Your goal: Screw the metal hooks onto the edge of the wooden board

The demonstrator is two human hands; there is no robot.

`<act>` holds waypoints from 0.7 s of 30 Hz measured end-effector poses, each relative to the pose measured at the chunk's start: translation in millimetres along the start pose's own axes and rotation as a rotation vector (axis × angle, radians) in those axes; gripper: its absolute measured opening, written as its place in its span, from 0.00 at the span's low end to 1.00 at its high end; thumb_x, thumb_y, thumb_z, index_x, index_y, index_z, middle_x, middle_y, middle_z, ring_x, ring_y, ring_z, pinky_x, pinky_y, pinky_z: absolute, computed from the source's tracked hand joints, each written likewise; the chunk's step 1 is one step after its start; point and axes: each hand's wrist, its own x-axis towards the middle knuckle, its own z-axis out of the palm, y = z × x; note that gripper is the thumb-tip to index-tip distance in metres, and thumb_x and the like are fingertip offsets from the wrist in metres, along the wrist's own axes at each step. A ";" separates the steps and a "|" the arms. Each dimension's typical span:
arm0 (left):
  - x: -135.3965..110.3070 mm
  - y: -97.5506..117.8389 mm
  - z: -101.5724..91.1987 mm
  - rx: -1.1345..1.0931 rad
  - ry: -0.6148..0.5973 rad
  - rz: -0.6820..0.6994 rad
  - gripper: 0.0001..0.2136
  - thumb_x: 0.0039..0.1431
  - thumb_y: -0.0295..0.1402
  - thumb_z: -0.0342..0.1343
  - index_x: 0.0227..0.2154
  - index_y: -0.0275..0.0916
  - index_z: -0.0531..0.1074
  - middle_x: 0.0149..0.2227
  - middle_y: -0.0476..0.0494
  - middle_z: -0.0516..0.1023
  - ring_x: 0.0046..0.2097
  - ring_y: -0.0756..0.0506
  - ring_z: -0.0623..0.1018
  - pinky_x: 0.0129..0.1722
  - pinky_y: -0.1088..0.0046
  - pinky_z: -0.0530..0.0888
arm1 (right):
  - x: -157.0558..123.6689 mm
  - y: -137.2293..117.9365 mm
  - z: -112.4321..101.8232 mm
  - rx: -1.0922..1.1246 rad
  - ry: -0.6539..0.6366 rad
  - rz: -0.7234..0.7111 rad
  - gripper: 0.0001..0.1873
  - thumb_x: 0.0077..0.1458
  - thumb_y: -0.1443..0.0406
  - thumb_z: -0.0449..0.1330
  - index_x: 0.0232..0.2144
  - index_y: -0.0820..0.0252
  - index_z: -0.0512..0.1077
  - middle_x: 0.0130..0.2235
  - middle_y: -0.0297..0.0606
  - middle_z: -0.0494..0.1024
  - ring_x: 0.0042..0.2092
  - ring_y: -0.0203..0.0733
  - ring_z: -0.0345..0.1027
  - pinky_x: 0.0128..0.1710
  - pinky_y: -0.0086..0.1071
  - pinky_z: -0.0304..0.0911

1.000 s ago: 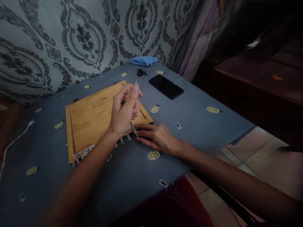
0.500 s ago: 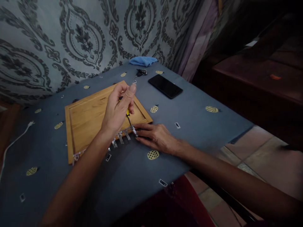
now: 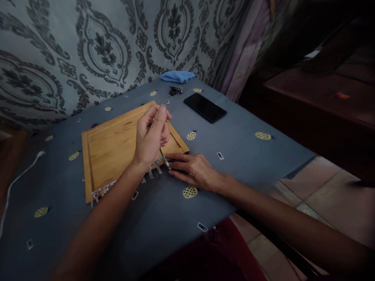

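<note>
My left hand (image 3: pixel 152 136) is closed around a screwdriver (image 3: pixel 161 152), whose handle is mostly hidden in the fist. The dark shaft slants down to the right end of a row of small metal brackets along the near edge of a framed wooden panel (image 3: pixel 113 146). Down at that end, the fingertips of my right hand (image 3: pixel 196 169) are at the last metal bracket (image 3: pixel 166 162), seemingly pinching it steady. Other metal brackets (image 3: pixel 158 168) stick out over the panel's near edge; my left forearm hides part of the row.
The panel lies on a blue tablecloth (image 3: pixel 243 164) with a pineapple print. Beyond it are a black phone (image 3: pixel 205 107), a bunch of keys (image 3: pixel 175 90) and a blue cloth (image 3: pixel 177 77). A white cable (image 3: pixel 22 171) runs along the left.
My left hand has turned and its fingers have closed further round the screwdriver, covering the yellow handle that showed before. The right hand stays in place.
</note>
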 end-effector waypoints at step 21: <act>0.2 13.9 -5.8 -0.027 -0.011 0.073 0.16 0.59 0.45 0.63 0.26 0.42 0.66 0.14 0.60 0.50 0.15 0.55 0.48 0.13 0.77 0.47 | 0.3 -1.2 -1.8 0.008 -0.021 0.014 0.15 0.69 0.62 0.55 0.44 0.60 0.81 0.56 0.43 0.79 0.47 0.46 0.81 0.42 0.37 0.77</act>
